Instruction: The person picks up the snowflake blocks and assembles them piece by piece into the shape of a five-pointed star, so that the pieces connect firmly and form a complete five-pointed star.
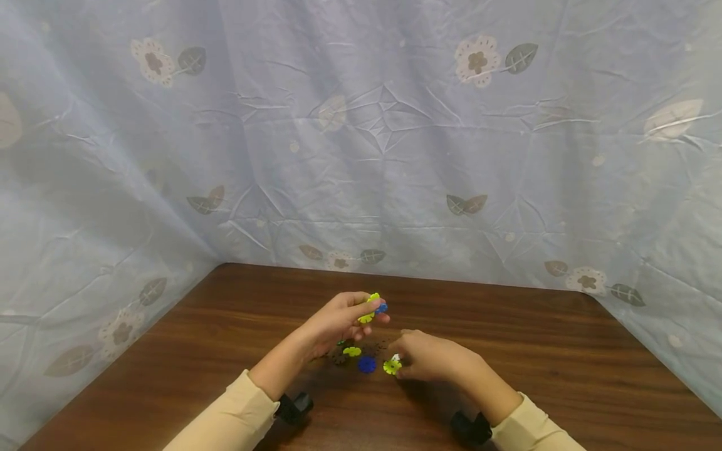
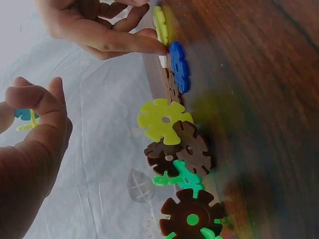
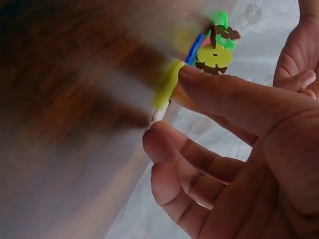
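Printed curtain [image 1: 383,188] on the far side and both flanks, brown wood table [image 1: 507,332] in front.

Head view: left hand [image 1: 338,318] is up off the table, pinching a yellow-blue piece [image 1: 366,319]. Right hand [image 1: 431,355] is low, fingertips at a yellow disc [image 1: 392,368] and a white disc [image 1: 397,357]. Blue disc [image 1: 366,364] lies flat between the hands; a second yellow disc [image 1: 352,352] is just left of it.

Left wrist view: brown discs [image 2: 192,205] and green discs [image 2: 188,177] bunch up with the second yellow disc, overlapping. Right index reaches down to the yellow/white pair. Left fingers are curled round the held piece, mostly hiding it; can't tell how its parts join.

Right wrist view: right thumb and fingers stand moderately apart around the yellow and white discs. Contact looks close, no firm grip visible; can't tell which one is wanted.

Handling: I'd pinch one disc by opposite rims, tilting an edge up first since they're thin and low. Keep fingers off the slots. Left should hold steady without squeezing the piece skewed.
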Demonstrator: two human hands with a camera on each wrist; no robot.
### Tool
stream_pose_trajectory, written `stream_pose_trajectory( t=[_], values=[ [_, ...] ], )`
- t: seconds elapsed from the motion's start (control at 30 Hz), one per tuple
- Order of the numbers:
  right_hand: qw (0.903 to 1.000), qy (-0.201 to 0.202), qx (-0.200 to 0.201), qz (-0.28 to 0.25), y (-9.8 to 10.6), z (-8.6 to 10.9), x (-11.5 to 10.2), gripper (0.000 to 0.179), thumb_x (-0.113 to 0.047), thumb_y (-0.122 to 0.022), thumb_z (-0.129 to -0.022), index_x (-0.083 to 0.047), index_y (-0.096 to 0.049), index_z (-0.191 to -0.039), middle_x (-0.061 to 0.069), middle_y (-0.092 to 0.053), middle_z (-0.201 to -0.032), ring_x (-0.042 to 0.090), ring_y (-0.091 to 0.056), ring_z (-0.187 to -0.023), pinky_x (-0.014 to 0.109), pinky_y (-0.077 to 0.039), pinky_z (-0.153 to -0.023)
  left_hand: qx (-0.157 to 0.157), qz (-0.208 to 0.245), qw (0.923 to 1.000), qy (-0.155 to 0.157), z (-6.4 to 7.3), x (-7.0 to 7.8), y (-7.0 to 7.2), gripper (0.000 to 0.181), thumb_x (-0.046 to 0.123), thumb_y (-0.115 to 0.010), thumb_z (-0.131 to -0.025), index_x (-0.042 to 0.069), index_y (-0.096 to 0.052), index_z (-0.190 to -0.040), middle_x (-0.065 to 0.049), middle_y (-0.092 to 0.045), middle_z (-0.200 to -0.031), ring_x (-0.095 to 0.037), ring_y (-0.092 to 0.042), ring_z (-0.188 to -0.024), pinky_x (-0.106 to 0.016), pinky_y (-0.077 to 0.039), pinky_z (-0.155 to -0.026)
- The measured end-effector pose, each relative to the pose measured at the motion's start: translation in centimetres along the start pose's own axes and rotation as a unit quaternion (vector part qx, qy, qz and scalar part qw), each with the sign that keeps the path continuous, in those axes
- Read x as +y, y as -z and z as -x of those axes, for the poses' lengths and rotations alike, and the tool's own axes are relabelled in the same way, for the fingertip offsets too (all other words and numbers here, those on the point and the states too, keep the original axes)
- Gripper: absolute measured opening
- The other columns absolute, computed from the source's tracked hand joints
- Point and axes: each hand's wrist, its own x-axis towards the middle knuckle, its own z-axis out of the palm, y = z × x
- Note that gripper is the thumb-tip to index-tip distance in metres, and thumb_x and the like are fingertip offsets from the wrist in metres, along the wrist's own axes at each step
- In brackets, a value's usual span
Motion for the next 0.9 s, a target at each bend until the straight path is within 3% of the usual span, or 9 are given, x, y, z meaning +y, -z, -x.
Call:
stream_pose_trajectory(
  t=[0.27,0.4,0.57,0.73,0.9],
  values=[
    [0.9989,-0.046,0.012,-0.003,-0.2,0.0,-0.6,0.045,-0.013,-0.084,-0.088,-0.006,-0.07,-0.13,0.007,-0.068,-0.113,0.02,-0.066,-0.099,0.036,-0.059,-0.083,-0.009,0.006,0.9999,0.004,0.0,0.0,0.0,0.045,0.03,-0.052,-0.112,0.001,-0.053,-0.146,-0.014,-0.069,-0.125,-0.008,-0.055,-0.072,-0.019,-0.044,-0.063],
    [0.9984,-0.054,0.012,-0.012,-0.2,0.0,-0.6,0.035,-0.015,-0.086,-0.087,-0.008,-0.071,-0.118,0.005,-0.063,-0.109,0.018,-0.064,-0.093,0.033,-0.057,-0.077,-0.012,0.008,0.9999,0.007,0.0,0.0,-0.1,0.046,0.03,-0.051,-0.112,0.002,-0.051,-0.149,-0.014,-0.067,-0.127,-0.008,-0.055,-0.073,-0.018,-0.044,-0.062],
    [0.9992,-0.021,0.019,-0.03,-0.2,-0.2,-0.2,0.021,-0.012,-0.084,-0.088,-0.013,-0.068,-0.101,-0.001,-0.063,-0.096,0.009,-0.058,-0.082,0.026,-0.052,-0.07,-0.014,0.014,0.9998,0.005,0.1,0.0,-0.2,0.046,0.027,-0.05,-0.112,0.0,-0.05,-0.149,-0.018,-0.065,-0.133,-0.008,-0.055,-0.073,-0.017,-0.044,-0.061],
    [0.9967,0.039,0.042,-0.057,0.6,-0.2,0.4,0.011,-0.003,-0.075,-0.092,-0.01,-0.067,-0.092,-0.003,-0.068,-0.083,0.001,-0.058,-0.073,0.02,-0.052,-0.066,-0.007,0.018,0.9998,0.01,0.0,0.0,-0.1,0.044,0.024,-0.05,-0.113,0.001,-0.049,-0.15,-0.02,-0.063,-0.137,-0.007,-0.053,-0.073,-0.017,-0.043,-0.061],
    [0.9886,0.053,0.127,-0.062,1.8,0.3,1.0,0.009,0.001,-0.07,-0.096,-0.003,-0.069,-0.104,0.002,-0.073,-0.086,0.007,-0.066,-0.076,0.019,-0.055,-0.068,-0.004,0.007,0.9999,0.011,-0.1,-0.2,0.0,0.046,0.024,-0.047,-0.113,0.001,-0.047,-0.153,-0.024,-0.058,-0.146,-0.008,-0.049,-0.076,-0.018,-0.041,-0.063]
  ],
)
